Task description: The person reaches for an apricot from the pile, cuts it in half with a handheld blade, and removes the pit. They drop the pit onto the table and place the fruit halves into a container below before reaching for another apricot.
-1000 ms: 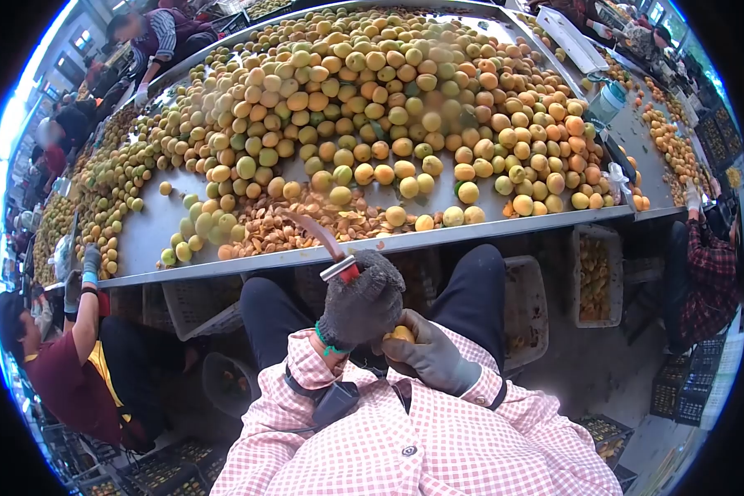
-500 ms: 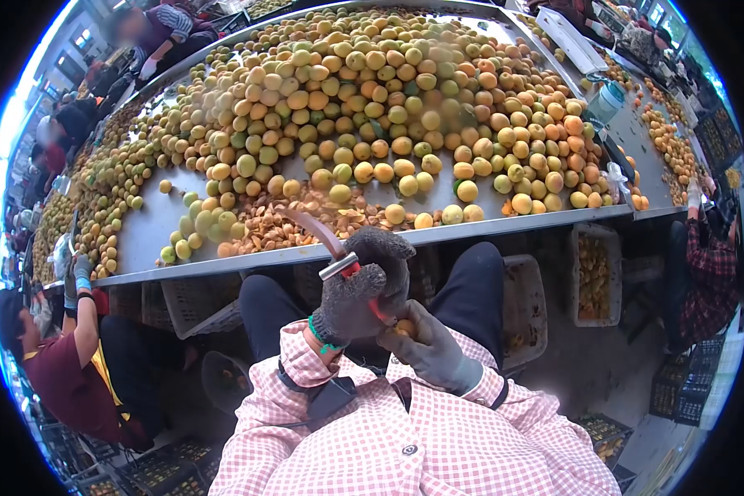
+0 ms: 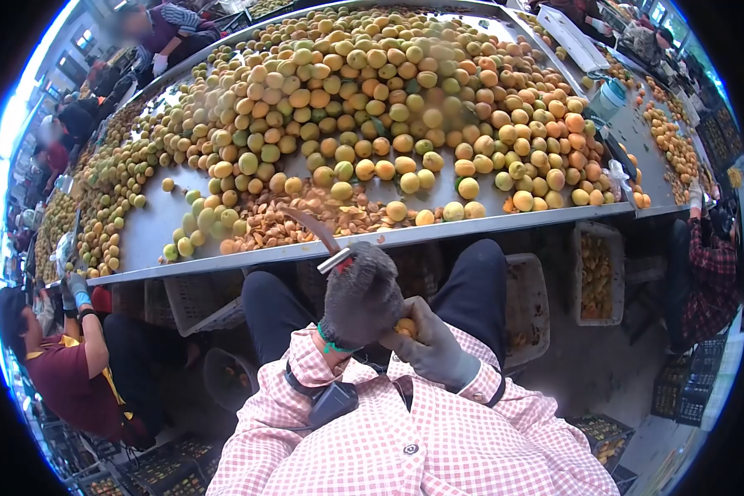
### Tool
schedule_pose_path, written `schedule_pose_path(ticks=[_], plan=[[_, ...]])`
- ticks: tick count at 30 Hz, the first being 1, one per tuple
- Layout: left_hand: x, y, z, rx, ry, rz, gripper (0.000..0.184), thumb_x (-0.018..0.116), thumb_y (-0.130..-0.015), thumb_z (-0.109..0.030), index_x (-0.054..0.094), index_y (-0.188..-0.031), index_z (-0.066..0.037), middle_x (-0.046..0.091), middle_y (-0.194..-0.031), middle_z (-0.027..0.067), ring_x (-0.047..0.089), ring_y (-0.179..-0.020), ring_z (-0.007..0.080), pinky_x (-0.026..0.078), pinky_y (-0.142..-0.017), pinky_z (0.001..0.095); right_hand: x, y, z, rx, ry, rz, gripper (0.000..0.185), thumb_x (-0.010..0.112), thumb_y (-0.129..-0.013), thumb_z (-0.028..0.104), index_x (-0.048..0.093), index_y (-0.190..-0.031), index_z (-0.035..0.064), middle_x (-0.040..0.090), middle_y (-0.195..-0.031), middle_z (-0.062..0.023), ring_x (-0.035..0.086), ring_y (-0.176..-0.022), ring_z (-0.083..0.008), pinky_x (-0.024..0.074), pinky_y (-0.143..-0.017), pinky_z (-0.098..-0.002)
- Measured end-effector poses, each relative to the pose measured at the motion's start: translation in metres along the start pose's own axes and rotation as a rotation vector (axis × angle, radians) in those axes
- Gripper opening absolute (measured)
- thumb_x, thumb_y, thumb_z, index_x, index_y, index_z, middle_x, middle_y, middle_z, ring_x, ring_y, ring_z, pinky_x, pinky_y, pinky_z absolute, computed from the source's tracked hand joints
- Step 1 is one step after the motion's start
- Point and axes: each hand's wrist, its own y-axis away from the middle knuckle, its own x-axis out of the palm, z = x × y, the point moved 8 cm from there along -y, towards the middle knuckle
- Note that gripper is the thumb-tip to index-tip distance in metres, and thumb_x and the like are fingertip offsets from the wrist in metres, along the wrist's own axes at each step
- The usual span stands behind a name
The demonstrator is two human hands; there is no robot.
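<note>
My left hand (image 3: pixel 360 298), in a dark grey knitted glove, is closed around a knife with a curved blade (image 3: pixel 312 226). The blade points up and to the left, and a metal collar (image 3: pixel 335 260) and a bit of red show at its base. Fingers in a lighter grey glove on my right hand (image 3: pixel 431 347) are wrapped around an apricot (image 3: pixel 406 327), which is partly hidden. Both hands are close together above my lap, the left one touching or nearly touching the apricot. In front lie brown apricot pits (image 3: pixel 322 217) on the metal table (image 3: pixel 161 236).
Heaped apricots (image 3: pixel 339 91) cover much of the table. Below its edge stand crates (image 3: pixel 527 306), one with yellow pieces (image 3: pixel 597 269), and a bucket (image 3: pixel 230 380). Co-workers sit at the left (image 3: pixel 66 376) and right (image 3: pixel 703 273). A bottle (image 3: pixel 608 99) stands at the right.
My left hand has rolled over, so the back of its glove now faces up and the red handle is mostly covered. My right hand still holds the apricot, nearly in place.
</note>
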Motion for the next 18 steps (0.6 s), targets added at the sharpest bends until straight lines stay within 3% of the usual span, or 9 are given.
schedule_pose_path(ticks=[3,5,7,8,10,11,13,17,18], plan=[[0.005,-0.001,0.0,-0.017,0.039,0.083,0.016,0.048,-0.096,-0.033,0.053,-0.098,-0.017,0.052,-0.077,-0.0025,0.052,-0.068,0.0149,0.039,-0.054,0.0296,0.001,0.002,0.008,-0.013,0.012,0.007,0.031,0.066,-0.087,0.013,0.045,-0.108,0.0025,0.056,-0.093,-0.0094,0.055,-0.081,-0.0129,0.0465,-0.071,-0.0284],[0.01,-0.004,-0.003,-0.022,0.045,0.129,0.017,0.049,-0.096,-0.032,0.053,-0.097,-0.016,0.052,-0.074,-0.001,0.052,-0.07,0.0155,0.04,-0.056,0.0296,0.002,0.004,0.007,0.018,0.034,0.001,0.032,0.066,-0.087,0.013,0.045,-0.108,0.0027,0.056,-0.093,-0.009,0.055,-0.082,-0.0121,0.0465,-0.07,-0.0281],[0.016,-0.003,-0.003,-0.026,0.05,0.174,0.017,0.049,-0.095,-0.031,0.053,-0.097,-0.015,0.052,-0.071,0.0006,0.053,-0.071,0.0161,0.042,-0.059,0.0296,0.001,0.006,0.004,0.011,0.069,-0.093,0.034,0.068,-0.085,0.015,0.046,-0.107,0.002,0.059,-0.091,-0.0132,0.061,-0.08,-0.0187,0.0479,-0.068,-0.0312],[0.017,-0.001,-0.002,-0.03,0.043,0.172,0.017,0.05,-0.093,-0.029,0.052,-0.098,-0.013,0.052,-0.076,0.0019,0.053,-0.073,0.0169,0.043,-0.061,0.0301,0.003,0.005,0.004,0.011,0.069,-0.092,0.034,0.068,-0.085,0.015,0.046,-0.107,0.002,0.059,-0.091,-0.0132,0.061,-0.08,-0.0187,0.0479,-0.068,-0.0312],[0.019,0.004,0.001,-0.04,0.028,0.168,0.017,0.052,-0.089,-0.025,0.052,-0.1,-0.011,0.052,-0.086,0.0047,0.054,-0.078,0.0183,0.045,-0.065,0.0312,0.001,0.006,0.024,-0.212,0.375,-0.182,0.036,0.071,-0.082,0.018,0.048,-0.103,0.0014,0.06,-0.086,-0.0192,0.064,-0.078,-0.0297,0.0485,-0.066,-0.0353],[0.02,0.007,0.002,-0.044,0.019,0.166,0.019,0.054,-0.087,-0.022,0.052,-0.101,-0.01,0.052,-0.091,0.0061,0.055,-0.08,0.0191,0.046,-0.067,0.0317,-0.001,0.005,0.025,-0.213,0.373,-0.18,0.036,0.071,-0.082,0.018,0.048,-0.103,0.0014,0.06,-0.086,-0.0192,0.064,-0.078,-0.0297,0.0485,-0.066,-0.0353],[0.021,0.01,0.003,-0.057,0.0,0.16,0.023,0.056,-0.083,-0.018,0.052,-0.103,-0.007,0.052,-0.101,0.0089,0.056,-0.085,0.0205,0.049,-0.071,0.0328,0.003,0.006,0.031,-0.34,0.757,-0.115,0.036,0.071,-0.08,0.021,0.049,-0.1,0.0014,0.059,-0.085,-0.024,0.062,-0.08,-0.038,0.0483,-0.064,-0.039],[0.022,0.007,0.0,-0.002,0.03,0.124,0.017,0.052,-0.089,-0.018,0.05,-0.1,-0.006,0.05,-0.092,0.007,0.051,-0.077,0.0174,0.046,-0.065,0.0321,0.008,0.008,0.024,-0.465,0.571,-0.051,0.036,0.071,-0.081,0.024,0.049,-0.1,0.002,0.059,-0.079,-0.0189,0.063,-0.072,-0.0306,0.048,-0.063,-0.0356],[0.021,0.007,-0.002,0.019,0.04,0.11,0.015,0.051,-0.09,-0.018,0.049,-0.1,-0.006,0.049,-0.089,0.0064,0.05,-0.074,0.0164,0.045,-0.062,0.0319,0.005,0.007,0.011,-0.27,0.295,-0.134,0.034,0.069,-0.083,0.023,0.049,-0.101,0.0023,0.059,-0.08,-0.015,0.061,-0.072,-0.0247,0.0476,-0.065,-0.0331]])
